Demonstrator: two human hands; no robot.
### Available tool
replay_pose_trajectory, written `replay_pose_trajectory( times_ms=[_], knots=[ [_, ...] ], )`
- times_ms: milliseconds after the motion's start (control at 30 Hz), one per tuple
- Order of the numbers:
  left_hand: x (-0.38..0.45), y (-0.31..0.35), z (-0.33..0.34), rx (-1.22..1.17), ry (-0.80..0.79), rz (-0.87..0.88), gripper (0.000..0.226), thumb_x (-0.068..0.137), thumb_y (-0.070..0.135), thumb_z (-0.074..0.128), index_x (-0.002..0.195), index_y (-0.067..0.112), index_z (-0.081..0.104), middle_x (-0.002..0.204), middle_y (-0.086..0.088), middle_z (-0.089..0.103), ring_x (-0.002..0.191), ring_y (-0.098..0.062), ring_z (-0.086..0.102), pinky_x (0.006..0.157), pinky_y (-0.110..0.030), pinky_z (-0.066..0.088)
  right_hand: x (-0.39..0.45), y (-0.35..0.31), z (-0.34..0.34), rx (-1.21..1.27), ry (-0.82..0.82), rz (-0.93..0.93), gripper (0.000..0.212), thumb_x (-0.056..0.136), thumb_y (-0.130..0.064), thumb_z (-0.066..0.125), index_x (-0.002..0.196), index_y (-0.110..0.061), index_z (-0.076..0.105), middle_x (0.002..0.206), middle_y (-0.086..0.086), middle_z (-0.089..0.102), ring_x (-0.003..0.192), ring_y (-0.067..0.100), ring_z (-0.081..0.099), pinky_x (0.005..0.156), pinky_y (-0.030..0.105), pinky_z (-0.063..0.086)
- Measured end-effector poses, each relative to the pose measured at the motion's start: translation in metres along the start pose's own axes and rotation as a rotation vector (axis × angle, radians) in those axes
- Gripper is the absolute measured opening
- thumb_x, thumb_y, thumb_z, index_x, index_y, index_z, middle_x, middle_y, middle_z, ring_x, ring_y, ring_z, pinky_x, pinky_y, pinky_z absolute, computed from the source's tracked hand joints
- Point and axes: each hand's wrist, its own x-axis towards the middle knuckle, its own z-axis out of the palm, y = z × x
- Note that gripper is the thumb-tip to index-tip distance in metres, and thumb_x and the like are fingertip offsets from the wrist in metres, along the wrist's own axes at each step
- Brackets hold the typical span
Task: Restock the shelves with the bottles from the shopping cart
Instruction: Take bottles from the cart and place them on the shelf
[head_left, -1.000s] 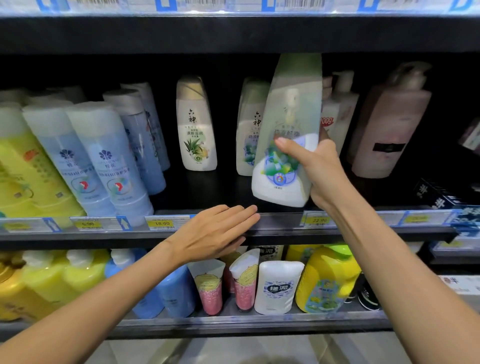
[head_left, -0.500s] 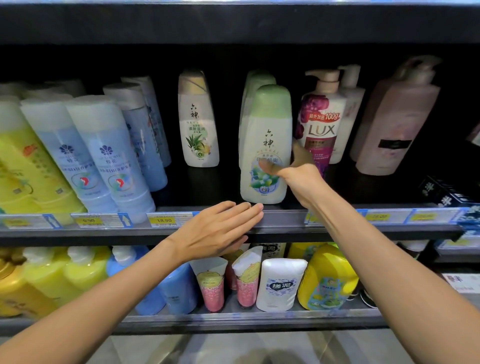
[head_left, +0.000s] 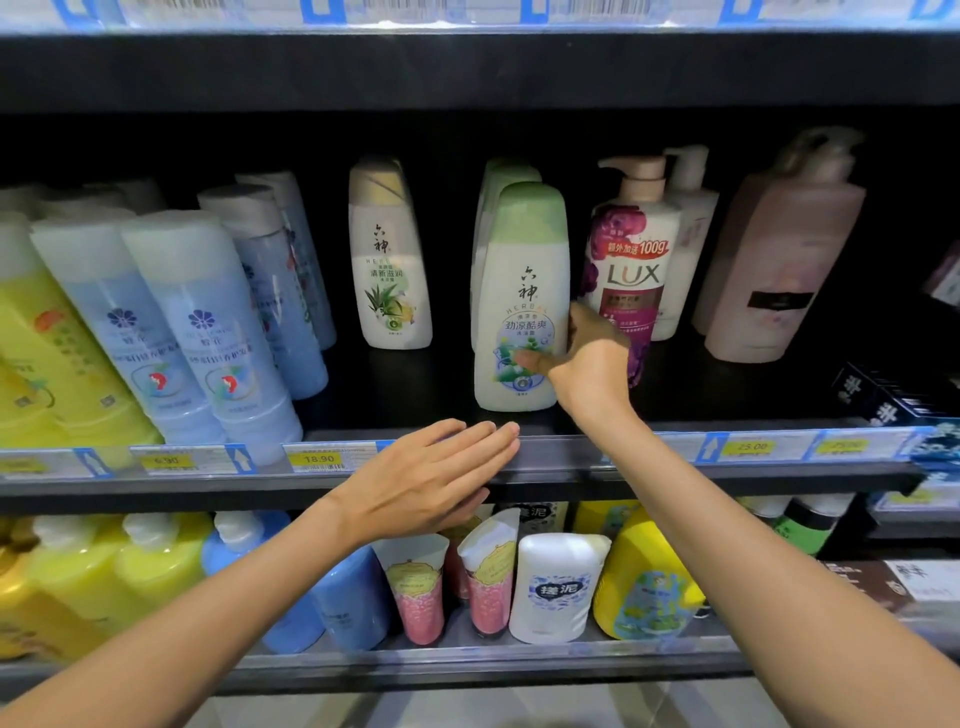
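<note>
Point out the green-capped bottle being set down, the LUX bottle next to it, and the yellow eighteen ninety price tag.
Green-capped bottle (head_left: 524, 291): head view, on its white front label.
LUX bottle (head_left: 632, 273): head view, on the LUX lettering.
Yellow price tag (head_left: 318, 459): head view, on the printed 18.90.

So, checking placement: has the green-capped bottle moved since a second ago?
Yes. The green-capped bottle has come down from tilted above the shelf to standing upright beside the LUX bottle.

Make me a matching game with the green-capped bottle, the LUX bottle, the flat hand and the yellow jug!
Things:
1. green-capped bottle
2. LUX bottle
3. left hand
4. yellow jug

Descriptions:
A. lower shelf, beside a white pack
B. flat, over the shelf edge
C. gripped by the right hand
D. purple flowers, pump top

Pairs: 1-C, 2-D, 3-B, 4-A
</note>
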Motion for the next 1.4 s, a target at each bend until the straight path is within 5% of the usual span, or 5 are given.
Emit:
replay_pose_trajectory(
  times_ms=[167,267,533,900,1400],
  knots=[
    [0.0,0.001,-0.002,-0.007,-0.006,-0.003,0.049,0.092,0.022,0.054,0.133,-0.001,0.043,0.135,-0.015,0.055,0.114,-0.025,0.06,0.092,-0.036,0.05,0.027,-0.001,0.009,-0.266,-0.035,0.047,0.058,0.077,-0.025,0.08,0.12,0.002,0.052,0.125,0.016,0.06,0.114,0.03,0.058,0.093,0.036,0.048],
    [0.001,0.001,-0.002,-0.009,-0.01,-0.007,0.049,0.092,0.022,0.054,0.133,-0.001,0.042,0.135,-0.014,0.056,0.114,-0.025,0.061,0.091,-0.036,0.051,0.033,0.0,0.014,-0.31,-0.003,0.043,0.057,0.077,-0.028,0.08,0.117,0.001,0.052,0.124,0.015,0.059,0.116,0.03,0.054,0.079,0.023,0.036],
    [-0.001,0.002,-0.001,-0.02,-0.02,-0.018,0.049,0.092,0.021,0.054,0.134,0.0,0.042,0.136,-0.015,0.054,0.116,-0.025,0.06,0.092,-0.038,0.051,0.042,0.001,0.02,-0.273,0.02,0.017,0.052,0.074,-0.024,0.082,0.108,0.003,0.053,0.115,0.018,0.064,0.107,0.031,0.06,0.086,0.032,0.045],
    [-0.002,0.002,0.0,-0.027,-0.022,-0.039,0.05,0.092,0.021,0.054,0.136,0.0,0.041,0.137,-0.014,0.054,0.117,-0.025,0.057,0.097,-0.035,0.045,0.043,-0.001,0.026,-0.25,0.046,0.038,0.041,0.08,-0.017,0.078,0.097,-0.007,0.041,0.114,0.02,0.06,0.106,0.031,0.058,0.073,0.025,0.037],
    [-0.002,0.005,-0.003,-0.046,-0.069,-0.064,0.048,0.095,0.019,0.049,0.138,0.0,0.038,0.14,-0.016,0.051,0.119,-0.027,0.057,0.096,-0.04,0.048,0.039,-0.006,0.025,-0.255,0.044,0.061,0.045,0.084,-0.01,0.073,0.118,0.004,0.046,0.121,0.023,0.058,0.114,0.035,0.057,0.089,0.034,0.046]
  ],
)
